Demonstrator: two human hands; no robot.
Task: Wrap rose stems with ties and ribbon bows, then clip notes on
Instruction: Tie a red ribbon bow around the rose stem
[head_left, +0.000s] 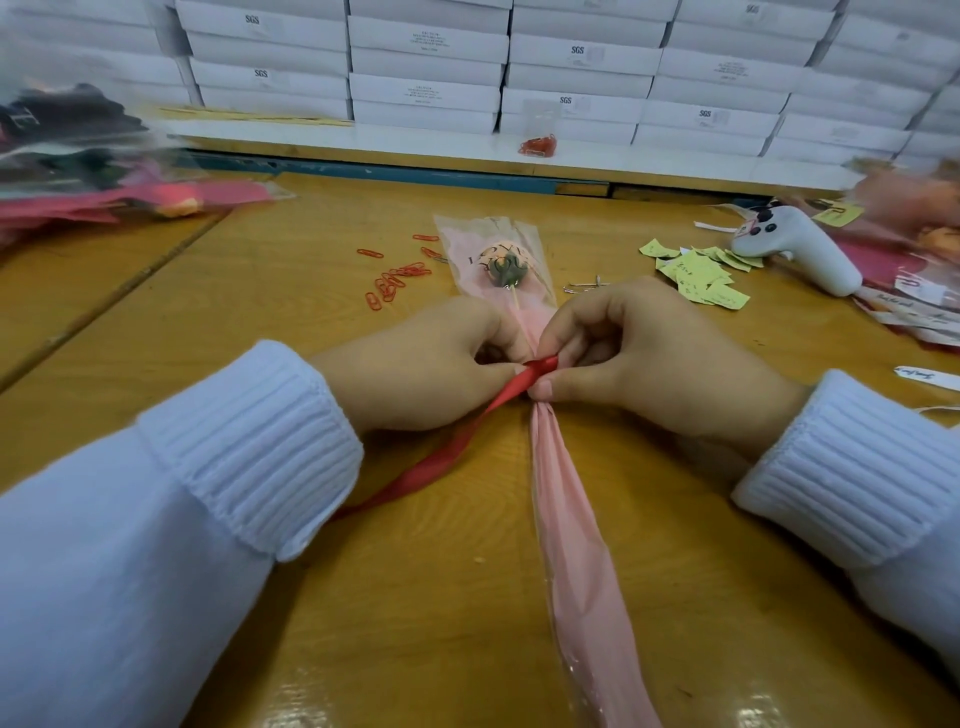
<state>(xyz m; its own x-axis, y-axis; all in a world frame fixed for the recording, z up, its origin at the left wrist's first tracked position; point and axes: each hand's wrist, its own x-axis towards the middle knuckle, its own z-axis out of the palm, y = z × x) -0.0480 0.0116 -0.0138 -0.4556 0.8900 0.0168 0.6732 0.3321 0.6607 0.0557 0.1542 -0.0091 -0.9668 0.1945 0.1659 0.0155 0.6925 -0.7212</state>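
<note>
Head view: the wrapped rose (566, 519) lay along the bench (260, 312), with its bloom (506, 265) beyond the fingers and the gathered pink tail running from under them toward the person. Both hands met at the pinched neck of the wrapper. The left hand (431, 364) had its fingers (501, 370) curled and closed on the red ribbon (457, 441), whose long free end trailed off below and to the left of them. The right hand (639, 353) pinched the ribbon's turn against the wrapper between thumb and forefinger. Whether a knot had formed was hidden inside the grip.

The likeliest trouble was slack. If either pinch eased before the ribbon was drawn tight, the turn could slide along the slick film and the gather would open. Pulling hard on one end alone could drag the short end out, or bend the thin stem.

White boxes (426, 52) stacked far beyond the fingers read "SGS"; their finer print was too small to read. The wrapper near the bloom seemed to read "LOVE". Yellow notes (701, 275) beyond the right fingers carried illegible handwriting. Red paper clips (395, 280) lay beyond the left ones.
</note>
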